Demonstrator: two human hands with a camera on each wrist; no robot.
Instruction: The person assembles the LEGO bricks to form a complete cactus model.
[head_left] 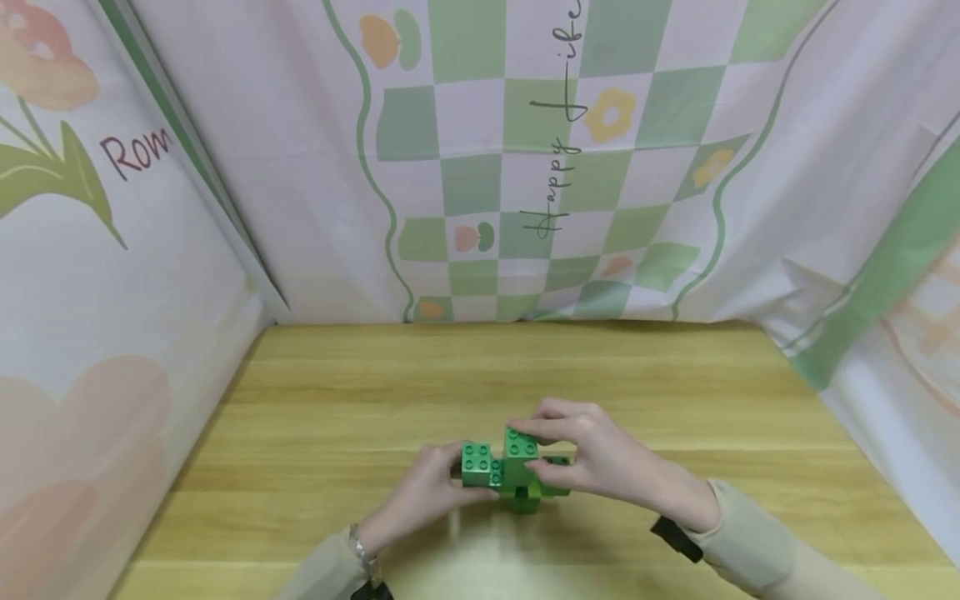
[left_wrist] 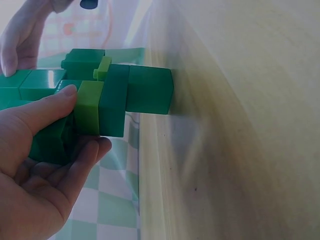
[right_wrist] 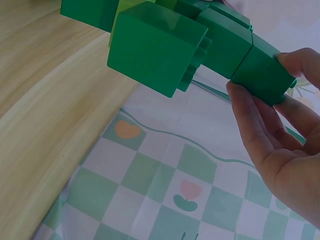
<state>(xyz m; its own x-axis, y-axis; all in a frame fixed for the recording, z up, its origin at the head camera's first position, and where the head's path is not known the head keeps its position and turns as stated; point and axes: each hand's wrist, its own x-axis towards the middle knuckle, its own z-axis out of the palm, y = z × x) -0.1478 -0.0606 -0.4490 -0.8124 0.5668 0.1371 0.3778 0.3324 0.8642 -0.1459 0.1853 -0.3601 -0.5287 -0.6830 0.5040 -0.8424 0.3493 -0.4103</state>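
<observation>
A figure built of green toy building bricks [head_left: 520, 468] stands at the front middle of the wooden table. My left hand [head_left: 423, 493] grips it low down, the thumb beside a lime-green brick [left_wrist: 88, 107] and the fingers curled round the far side. From the right, my right hand [head_left: 600, 452] pinches the topmost green brick [right_wrist: 262, 69] between thumb and fingers. That brick sits flush on another green brick [right_wrist: 224, 42], with a thin seam between them. Studded green bricks jut out at the left [head_left: 476, 463] and right. The lowest green brick [left_wrist: 150, 90] is right at the tabletop.
The wooden table [head_left: 360, 383] stretches back to a hanging curtain [head_left: 472, 117] with green checks and flowers. Printed fabric [head_left: 90, 300] walls off the left side, and more cloth [head_left: 885, 325] hangs at the right.
</observation>
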